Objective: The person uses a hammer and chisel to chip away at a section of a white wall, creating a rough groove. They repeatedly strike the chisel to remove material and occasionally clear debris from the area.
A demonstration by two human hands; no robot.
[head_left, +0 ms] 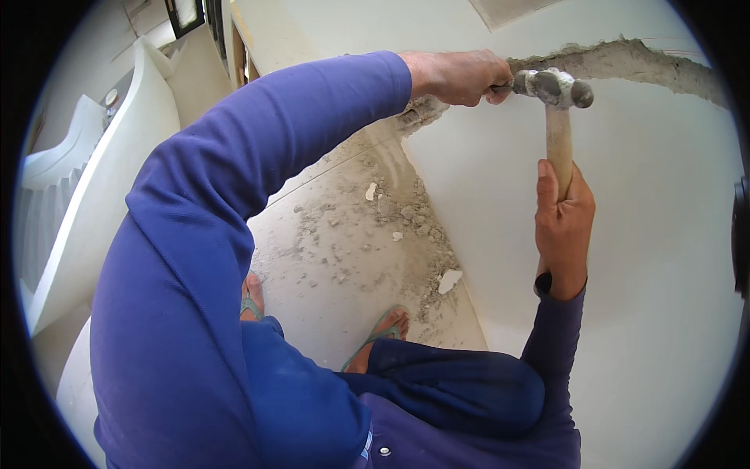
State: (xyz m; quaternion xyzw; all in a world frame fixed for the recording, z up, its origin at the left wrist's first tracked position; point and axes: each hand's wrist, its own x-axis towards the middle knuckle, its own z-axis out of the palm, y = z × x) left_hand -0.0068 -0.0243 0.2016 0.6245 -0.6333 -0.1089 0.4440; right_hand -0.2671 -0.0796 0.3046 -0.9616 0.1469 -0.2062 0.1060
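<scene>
My left hand (476,78) is closed around a chisel, which its fingers mostly hide; only a short dark metal end shows beside the hammer. In my right hand (564,223) is a ball-peen hammer (559,148), gripped by its pale wooden handle. Its dusty metal head (551,87) is right at the chisel's end by my left fist; whether they touch I cannot tell. Both tools are in front of the white wall (641,234), close to a rough channel (617,62) cut into it. The channel's left part is behind my left hand.
Grey rubble and dust (406,215) lie on the pale floor (305,234) along the wall's foot, with a white chip (449,281) among them. My sandalled foot (387,324) is close to the debris. A curved white stair side (117,180) rises at the left.
</scene>
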